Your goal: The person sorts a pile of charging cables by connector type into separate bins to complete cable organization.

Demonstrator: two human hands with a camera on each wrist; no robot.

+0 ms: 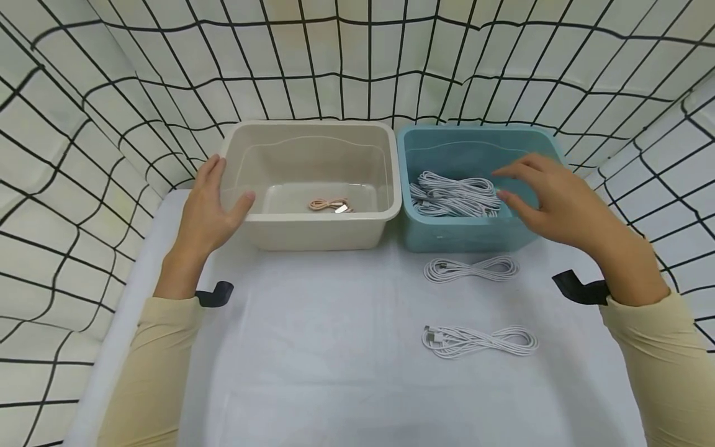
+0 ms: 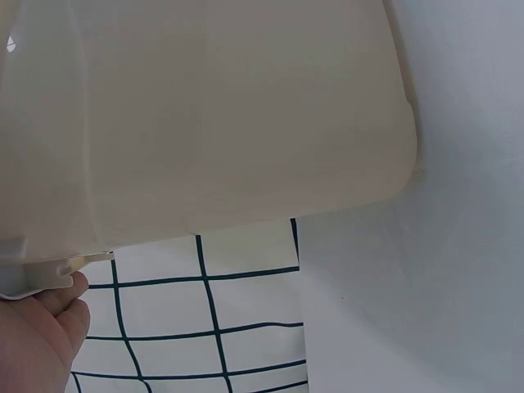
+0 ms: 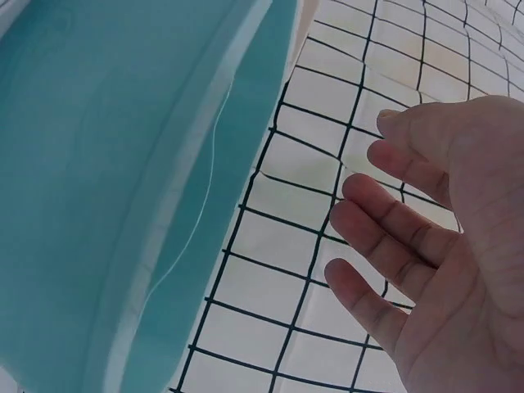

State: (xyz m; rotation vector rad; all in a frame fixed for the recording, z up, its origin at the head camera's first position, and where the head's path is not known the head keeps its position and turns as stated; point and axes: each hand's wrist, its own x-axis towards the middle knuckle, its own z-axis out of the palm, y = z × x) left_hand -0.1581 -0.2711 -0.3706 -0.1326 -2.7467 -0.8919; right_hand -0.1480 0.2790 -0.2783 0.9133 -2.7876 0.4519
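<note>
On the left stands a beige plastic bin [image 1: 313, 233], with a small bundled tan cable [image 1: 328, 204] on its floor. My left hand [image 1: 209, 211] grips this bin at its left rim, thumb over the inner side and fingers outside. The left wrist view shows the fingers [image 2: 72, 311] against the rim. Beside it is a blue bin [image 1: 463, 236] holding a pile of bundled white cables [image 1: 455, 194]. My right hand [image 1: 550, 198] hovers over the blue bin's right side, thumb and fingers apart. Nothing lies between its fingers in the right wrist view.
Two bundled white cables lie on the white cloth in front of the blue bin, one nearer the bin [image 1: 471, 269] and one closer to me [image 1: 479, 341]. Black wire grid [image 1: 368, 56] encloses the table at the back and both sides.
</note>
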